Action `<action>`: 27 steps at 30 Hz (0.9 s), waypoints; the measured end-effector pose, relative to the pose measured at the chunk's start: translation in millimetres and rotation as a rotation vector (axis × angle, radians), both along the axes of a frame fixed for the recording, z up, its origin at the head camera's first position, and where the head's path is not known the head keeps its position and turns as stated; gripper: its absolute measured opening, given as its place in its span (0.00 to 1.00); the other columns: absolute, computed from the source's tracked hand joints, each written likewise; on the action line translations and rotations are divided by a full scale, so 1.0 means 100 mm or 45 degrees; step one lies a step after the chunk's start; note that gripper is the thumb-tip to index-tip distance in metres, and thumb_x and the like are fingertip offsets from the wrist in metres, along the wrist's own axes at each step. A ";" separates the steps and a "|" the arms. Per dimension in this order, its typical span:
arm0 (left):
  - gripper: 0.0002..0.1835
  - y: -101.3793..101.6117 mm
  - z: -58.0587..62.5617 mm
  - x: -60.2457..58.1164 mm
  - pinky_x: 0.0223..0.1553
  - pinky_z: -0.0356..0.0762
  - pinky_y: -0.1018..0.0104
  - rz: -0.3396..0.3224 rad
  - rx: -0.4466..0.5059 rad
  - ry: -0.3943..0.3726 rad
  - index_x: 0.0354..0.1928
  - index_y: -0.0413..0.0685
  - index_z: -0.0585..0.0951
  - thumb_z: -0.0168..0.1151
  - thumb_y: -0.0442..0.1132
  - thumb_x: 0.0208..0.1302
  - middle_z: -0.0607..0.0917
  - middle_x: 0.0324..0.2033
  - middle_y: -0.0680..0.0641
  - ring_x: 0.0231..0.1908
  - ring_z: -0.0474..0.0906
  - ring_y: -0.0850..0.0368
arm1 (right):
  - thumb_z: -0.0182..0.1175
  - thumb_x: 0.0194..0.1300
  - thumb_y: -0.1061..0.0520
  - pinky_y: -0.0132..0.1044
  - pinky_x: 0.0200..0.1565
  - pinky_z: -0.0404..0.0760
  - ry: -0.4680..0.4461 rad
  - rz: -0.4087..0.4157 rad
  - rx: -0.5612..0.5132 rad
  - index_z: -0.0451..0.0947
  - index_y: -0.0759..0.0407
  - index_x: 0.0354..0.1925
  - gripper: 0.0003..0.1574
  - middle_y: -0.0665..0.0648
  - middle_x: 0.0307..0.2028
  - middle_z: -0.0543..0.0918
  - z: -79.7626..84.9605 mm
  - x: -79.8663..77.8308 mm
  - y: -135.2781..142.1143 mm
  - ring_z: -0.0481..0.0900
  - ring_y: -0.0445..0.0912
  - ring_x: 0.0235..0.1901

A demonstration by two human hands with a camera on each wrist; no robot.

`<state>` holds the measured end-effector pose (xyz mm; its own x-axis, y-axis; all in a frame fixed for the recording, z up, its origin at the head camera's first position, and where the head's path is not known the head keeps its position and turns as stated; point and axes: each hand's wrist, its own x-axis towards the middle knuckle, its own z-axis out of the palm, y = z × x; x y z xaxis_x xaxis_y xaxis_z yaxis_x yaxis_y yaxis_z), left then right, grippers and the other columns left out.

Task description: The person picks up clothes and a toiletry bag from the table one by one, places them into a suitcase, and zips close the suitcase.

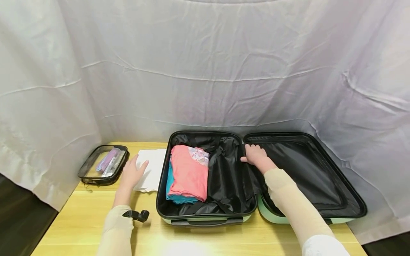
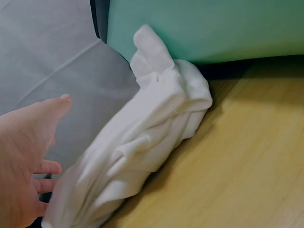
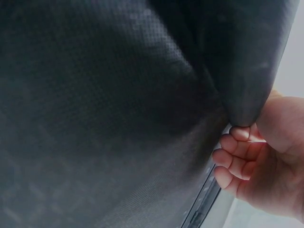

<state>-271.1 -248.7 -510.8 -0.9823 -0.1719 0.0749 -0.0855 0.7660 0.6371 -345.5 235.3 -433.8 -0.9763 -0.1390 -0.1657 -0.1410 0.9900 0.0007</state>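
I see the pale green suitcase (image 1: 270,215) lying open on the counter (image 1: 72,227), halves side by side — its black fabric flap (image 1: 248,183) gathered between them. The white cloth (image 1: 155,167) lies folded and creased, just left of the suitcase.

Creased pale curtains (image 1: 205,71) hang behind a wood-grained table (image 1: 77,224); glare (image 1: 185,248) whitens its near side.

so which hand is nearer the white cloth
The left hand, at the left edge of the white cloth; the right hand is at the middle of the open suitcase, gripping black fabric.
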 end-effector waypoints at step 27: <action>0.54 -0.01 -0.16 -0.21 0.56 0.63 0.29 0.116 -0.180 -0.176 0.77 0.51 0.49 0.65 0.63 0.57 0.58 0.68 0.26 0.63 0.59 0.25 | 0.59 0.67 0.40 0.62 0.56 0.73 0.001 -0.002 -0.017 0.65 0.71 0.62 0.42 0.75 0.58 0.73 -0.01 0.00 0.02 0.71 0.70 0.58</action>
<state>-292.1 -249.4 -526.7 -0.9657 -0.2581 -0.0295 -0.2377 0.8320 0.5012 -345.0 237.1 -434.6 -0.9766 -0.1400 -0.1633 -0.1398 0.9901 -0.0126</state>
